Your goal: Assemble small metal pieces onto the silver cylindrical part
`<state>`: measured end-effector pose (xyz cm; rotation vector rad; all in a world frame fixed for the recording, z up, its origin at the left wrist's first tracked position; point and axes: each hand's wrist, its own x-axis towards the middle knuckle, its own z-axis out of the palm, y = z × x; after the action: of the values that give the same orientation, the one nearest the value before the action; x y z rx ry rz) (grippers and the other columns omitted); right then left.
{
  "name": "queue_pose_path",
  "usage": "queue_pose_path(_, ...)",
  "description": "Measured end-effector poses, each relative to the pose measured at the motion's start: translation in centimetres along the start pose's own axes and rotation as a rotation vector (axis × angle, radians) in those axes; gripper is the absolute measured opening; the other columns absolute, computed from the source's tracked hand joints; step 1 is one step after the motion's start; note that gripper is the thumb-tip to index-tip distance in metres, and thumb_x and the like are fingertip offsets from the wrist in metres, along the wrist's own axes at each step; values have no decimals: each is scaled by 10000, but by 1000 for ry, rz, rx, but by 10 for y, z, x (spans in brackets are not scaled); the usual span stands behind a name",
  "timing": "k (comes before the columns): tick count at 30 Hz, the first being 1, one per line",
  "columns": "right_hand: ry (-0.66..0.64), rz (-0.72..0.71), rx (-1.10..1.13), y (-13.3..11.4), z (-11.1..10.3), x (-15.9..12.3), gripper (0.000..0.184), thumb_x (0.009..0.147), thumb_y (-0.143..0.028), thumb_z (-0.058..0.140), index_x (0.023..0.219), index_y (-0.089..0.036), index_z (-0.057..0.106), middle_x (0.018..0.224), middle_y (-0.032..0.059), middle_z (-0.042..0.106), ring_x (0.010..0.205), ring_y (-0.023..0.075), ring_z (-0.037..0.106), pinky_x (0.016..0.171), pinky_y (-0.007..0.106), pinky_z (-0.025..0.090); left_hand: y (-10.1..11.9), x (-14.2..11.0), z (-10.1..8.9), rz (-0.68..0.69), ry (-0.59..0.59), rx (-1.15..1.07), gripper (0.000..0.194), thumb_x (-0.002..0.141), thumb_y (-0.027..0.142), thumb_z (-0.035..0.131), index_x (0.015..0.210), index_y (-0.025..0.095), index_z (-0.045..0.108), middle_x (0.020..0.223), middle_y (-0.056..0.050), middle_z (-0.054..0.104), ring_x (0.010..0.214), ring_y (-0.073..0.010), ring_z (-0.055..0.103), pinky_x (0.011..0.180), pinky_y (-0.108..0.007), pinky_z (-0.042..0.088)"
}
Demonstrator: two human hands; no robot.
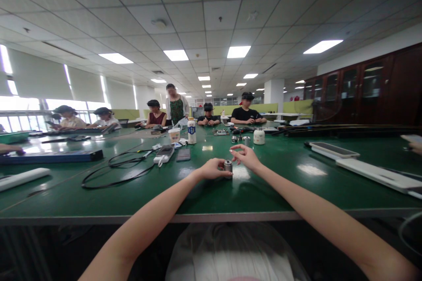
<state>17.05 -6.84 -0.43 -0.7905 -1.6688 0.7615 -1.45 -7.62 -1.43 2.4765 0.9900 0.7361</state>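
My left hand [212,169] is closed around a small silver metal cylinder [228,166] standing on the green table, thumb on the near side. A narrow dark piece shows at the cylinder's top. Just above and to the right of it, my right hand [245,156] hovers with thumb and index finger pinched together and the other fingers curled. Whatever the pinch holds, if anything, is too small to make out. Farther back stand another silver cylinder [246,141] and a rounded white jar [259,136].
On the green table [204,199], a black cable [112,184] loops at left near a white handheld device [164,153] and a grey flat box [183,154]. A bottle [191,131] and cup [174,135] stand beyond. White bars [379,174] lie at right. Several people sit around.
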Motion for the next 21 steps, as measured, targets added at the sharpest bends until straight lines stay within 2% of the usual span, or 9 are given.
queue_pose_path(2, -13, -11, -7, 1, 0, -1, 376, 672, -414, 700, 921, -155, 591, 642, 33, 683, 460, 109, 573, 408, 203, 442, 2, 0, 0, 4, -6, -16, 435, 682, 449, 671, 970, 123, 646, 881, -55, 675, 819, -180, 606, 751, -241, 444)
queue_pose_path(5, -120, -19, -10, 4, 1, -4, 417, 629, -387, 738, 951, -163, 596, 813, 75, 707, 601, 149, 637, 409, 193, 456, 7, -1, -2, 6, -15, -27, 433, 691, 415, 674, 996, 110, 639, 845, -51, 670, 776, -166, 601, 718, -232, 439)
queue_pose_path(7, -190, -25, -15, 5, 3, -5, 415, 624, -375, 742, 949, -157, 604, 828, 81, 708, 617, 152, 642, 414, 191, 464, 10, -2, -3, 9, -19, -23, 451, 695, 396, 675, 1039, 109, 627, 824, -45, 664, 744, -153, 593, 695, -225, 433)
queue_pose_path(9, -203, -41, -33, 5, 4, -6, 389, 628, -371, 740, 921, -149, 612, 797, 79, 708, 560, 132, 622, 405, 189, 457, 11, -3, -3, 5, -22, -23, 471, 693, 391, 678, 1065, 108, 615, 816, -41, 660, 726, -146, 586, 677, -220, 429)
queue_pose_path(11, -155, -72, -54, 3, 5, -5, 358, 634, -381, 733, 879, -148, 617, 765, 76, 706, 498, 109, 587, 376, 183, 434, 9, -2, -2, -8, -17, -26, 462, 687, 403, 680, 1034, 105, 622, 814, -41, 660, 731, -150, 586, 676, -223, 430)
queue_pose_path(14, -7, -111, -66, 1, 0, 0, 338, 637, -408, 725, 835, -156, 616, 756, 70, 704, 445, 93, 547, 330, 179, 396, 4, -1, -1, -11, -8, -35, 421, 678, 427, 681, 945, 105, 638, 819, -44, 662, 766, -161, 593, 706, -231, 437)
queue_pose_path(17, 72, -67, -78, 9, -12, 7, 336, 626, -392, 737, 840, -158, 626, 773, 68, 707, 475, 102, 570, 329, 174, 396, 2, -1, 0, -6, -14, -46, 418, 677, 438, 678, 932, 108, 639, 840, -48, 667, 787, -165, 600, 726, -233, 443)
queue_pose_path(21, -135, 96, -159, 34, -31, 13, 347, 559, -314, 798, 833, -145, 668, 701, 59, 707, 547, 126, 615, 369, 162, 415, 5, -2, -2, -15, -13, -17, 426, 678, 439, 674, 956, 117, 641, 859, -49, 670, 804, -172, 601, 731, -233, 444)
